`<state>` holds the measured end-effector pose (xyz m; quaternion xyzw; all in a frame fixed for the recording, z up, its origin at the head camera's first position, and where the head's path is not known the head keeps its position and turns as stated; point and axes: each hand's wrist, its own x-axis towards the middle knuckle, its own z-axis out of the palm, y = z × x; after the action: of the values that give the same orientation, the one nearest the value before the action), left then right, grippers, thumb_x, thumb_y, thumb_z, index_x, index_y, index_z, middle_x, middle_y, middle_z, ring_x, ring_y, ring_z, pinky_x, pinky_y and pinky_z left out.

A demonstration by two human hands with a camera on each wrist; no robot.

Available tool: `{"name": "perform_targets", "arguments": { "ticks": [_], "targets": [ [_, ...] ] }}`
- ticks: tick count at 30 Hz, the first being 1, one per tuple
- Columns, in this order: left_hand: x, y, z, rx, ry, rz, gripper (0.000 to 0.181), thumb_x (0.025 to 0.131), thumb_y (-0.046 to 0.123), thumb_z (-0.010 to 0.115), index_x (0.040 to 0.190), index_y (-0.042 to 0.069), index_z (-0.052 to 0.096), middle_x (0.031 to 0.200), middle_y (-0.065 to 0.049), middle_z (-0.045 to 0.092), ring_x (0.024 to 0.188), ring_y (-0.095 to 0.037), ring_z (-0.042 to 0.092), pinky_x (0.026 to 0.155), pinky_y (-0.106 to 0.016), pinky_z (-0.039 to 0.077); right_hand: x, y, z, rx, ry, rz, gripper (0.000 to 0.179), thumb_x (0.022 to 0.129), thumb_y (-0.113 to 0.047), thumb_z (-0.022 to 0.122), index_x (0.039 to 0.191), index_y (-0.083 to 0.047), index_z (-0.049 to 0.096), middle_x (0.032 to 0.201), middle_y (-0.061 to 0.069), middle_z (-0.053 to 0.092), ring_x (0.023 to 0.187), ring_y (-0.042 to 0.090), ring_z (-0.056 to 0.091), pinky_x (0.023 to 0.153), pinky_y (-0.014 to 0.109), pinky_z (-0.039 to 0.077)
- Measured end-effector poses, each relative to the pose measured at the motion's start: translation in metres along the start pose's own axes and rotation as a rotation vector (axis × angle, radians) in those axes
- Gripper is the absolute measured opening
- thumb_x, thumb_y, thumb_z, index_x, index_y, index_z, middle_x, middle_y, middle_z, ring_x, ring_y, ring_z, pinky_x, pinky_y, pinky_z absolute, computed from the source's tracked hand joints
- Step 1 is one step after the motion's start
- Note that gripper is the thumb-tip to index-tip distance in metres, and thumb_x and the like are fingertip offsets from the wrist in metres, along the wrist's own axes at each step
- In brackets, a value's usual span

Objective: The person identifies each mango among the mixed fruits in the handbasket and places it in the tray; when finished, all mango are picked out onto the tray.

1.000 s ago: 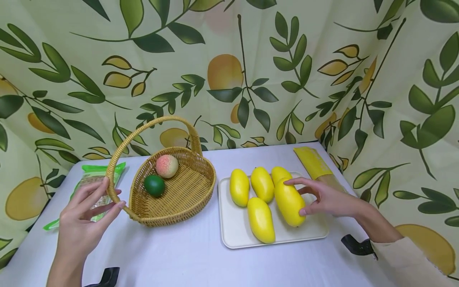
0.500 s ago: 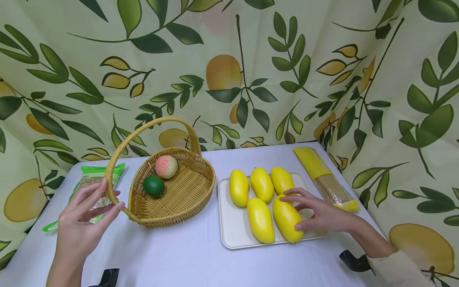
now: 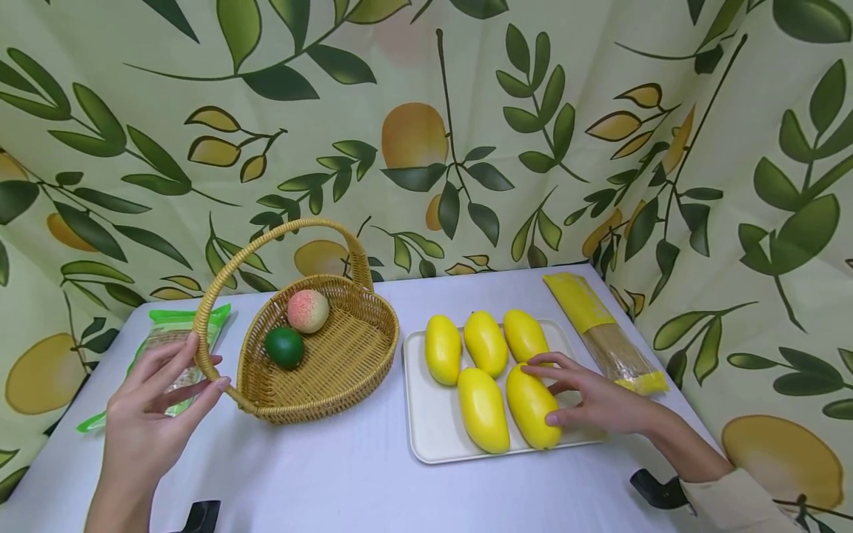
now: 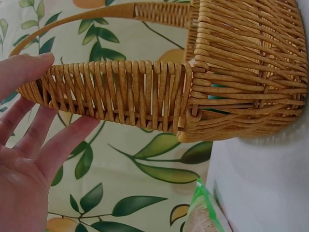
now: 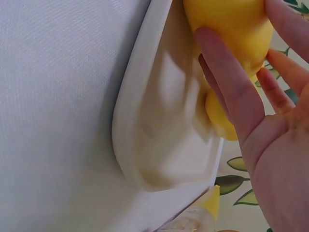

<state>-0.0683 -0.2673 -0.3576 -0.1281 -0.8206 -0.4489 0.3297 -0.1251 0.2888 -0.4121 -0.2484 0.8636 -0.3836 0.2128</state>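
Observation:
In the head view my left hand [image 3: 148,418] pinches the handle of a wicker basket [image 3: 360,370] between thumb and fingers. Inside the basket lie a pink-and-cream peach [image 3: 308,311] and a dark green round fruit [image 3: 284,348]. On the right, my right hand [image 3: 603,400] grips a yellow mango [image 3: 531,407] that rests at the front right of a cream tray [image 3: 426,429]. Thumb and fingers lie on either side of this mango [image 5: 236,29] in the right wrist view. Several other mangoes, among them a front left mango [image 3: 483,411], share the tray.
A green-edged packet [image 3: 180,318] lies behind the left hand, partly hidden. Beyond the right hand is a yellow packet of noodle-like strands [image 3: 600,326]. A leaf-patterned curtain [image 3: 413,207] stands behind the white-covered table [image 3: 320,474].
My right hand has lowered the mango toward the front of the tray, where it now rests beside another. The left hand keeps its hold on the basket handle.

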Motion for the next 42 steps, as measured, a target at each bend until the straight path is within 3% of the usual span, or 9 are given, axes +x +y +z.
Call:
{"name": "perform_targets", "arguments": {
  "ticks": [6,13,23,28,31,34,37,39,42],
  "targets": [
    [-0.001,0.002,-0.002,0.039,0.005,-0.036,0.077,0.063,-0.033,0.075,0.133,-0.004,0.064,0.124,0.011,0.062,0.103,0.007,0.068,0.075,-0.005,0.058,0.004,0.003,0.001,0.027,-0.002,0.02,0.07,0.091,-0.033,0.076,0.153,-0.019,0.047,0.157,0.021,0.034,0.118,0.03,0.063,0.092,0.017,0.057],
    [-0.005,0.008,-0.004,0.119,0.008,-0.129,0.077,0.065,-0.029,0.078,0.134,0.002,0.065,0.121,0.014,0.061,0.103,0.009,0.067,0.075,-0.004,0.057,0.006,0.004,0.001,0.058,-0.006,0.04,0.072,0.091,-0.031,0.077,0.154,-0.018,0.044,0.158,0.023,0.032,0.121,0.036,0.063,0.09,0.027,0.063],
    [-0.005,0.003,-0.001,0.033,0.014,-0.034,0.078,0.063,-0.035,0.074,0.134,-0.005,0.063,0.124,0.009,0.063,0.106,0.006,0.067,0.076,-0.007,0.059,0.004,0.002,0.001,0.021,0.018,0.042,0.069,0.092,-0.032,0.076,0.153,-0.017,0.047,0.158,0.024,0.033,0.124,0.042,0.06,0.094,0.059,0.06],
    [-0.007,0.004,0.001,0.035,0.041,-0.004,0.083,0.061,-0.036,0.073,0.137,-0.005,0.061,0.126,0.016,0.061,0.111,0.005,0.063,0.079,-0.005,0.057,0.002,0.001,0.001,0.031,0.019,0.072,0.067,0.092,-0.034,0.075,0.152,-0.02,0.048,0.16,0.022,0.031,0.125,0.046,0.059,0.086,0.057,0.063],
    [-0.011,0.007,0.004,0.06,0.067,-0.015,0.09,0.062,-0.033,0.075,0.144,0.0,0.056,0.132,0.018,0.055,0.116,0.006,0.059,0.083,-0.002,0.054,-0.002,0.0,-0.001,0.012,0.031,0.08,0.068,0.092,-0.036,0.076,0.151,-0.02,0.048,0.16,0.021,0.032,0.125,0.046,0.06,0.08,0.046,0.066],
    [-0.015,0.011,0.006,0.119,0.094,-0.026,0.084,0.08,-0.002,0.083,0.153,0.005,0.044,0.141,0.02,0.045,0.125,0.007,0.053,0.092,0.001,0.048,-0.007,-0.006,-0.008,-0.063,0.06,0.081,0.071,0.09,-0.039,0.077,0.151,-0.019,0.048,0.158,0.02,0.033,0.121,0.041,0.063,0.072,0.031,0.065],
    [-0.012,0.019,0.008,0.209,0.14,0.008,0.09,0.089,0.048,0.075,0.157,0.005,0.035,0.148,0.021,0.036,0.138,0.005,0.042,0.109,-0.002,0.038,-0.012,-0.014,-0.019,-0.178,0.115,0.079,0.075,0.087,-0.044,0.079,0.151,-0.018,0.048,0.158,0.018,0.034,0.115,0.033,0.065,0.065,0.02,0.06],
    [-0.004,0.029,0.011,0.258,0.196,0.103,0.103,0.084,0.071,0.066,0.155,0.002,0.038,0.15,0.008,0.041,0.143,-0.003,0.038,0.118,-0.008,0.032,-0.012,-0.021,-0.028,-0.266,0.16,0.056,0.077,0.086,-0.045,0.08,0.15,-0.017,0.049,0.157,0.017,0.037,0.112,0.029,0.063,0.064,0.019,0.058],
    [0.017,0.05,0.02,0.309,0.254,0.293,0.097,0.086,0.075,0.061,0.147,0.003,0.047,0.147,-0.013,0.049,0.147,-0.022,0.038,0.127,-0.033,0.028,-0.008,-0.035,-0.043,-0.405,0.213,0.001,0.079,0.085,-0.047,0.08,0.151,-0.019,0.048,0.156,0.016,0.04,0.114,0.03,0.062,0.071,0.028,0.061]
  ]
}}
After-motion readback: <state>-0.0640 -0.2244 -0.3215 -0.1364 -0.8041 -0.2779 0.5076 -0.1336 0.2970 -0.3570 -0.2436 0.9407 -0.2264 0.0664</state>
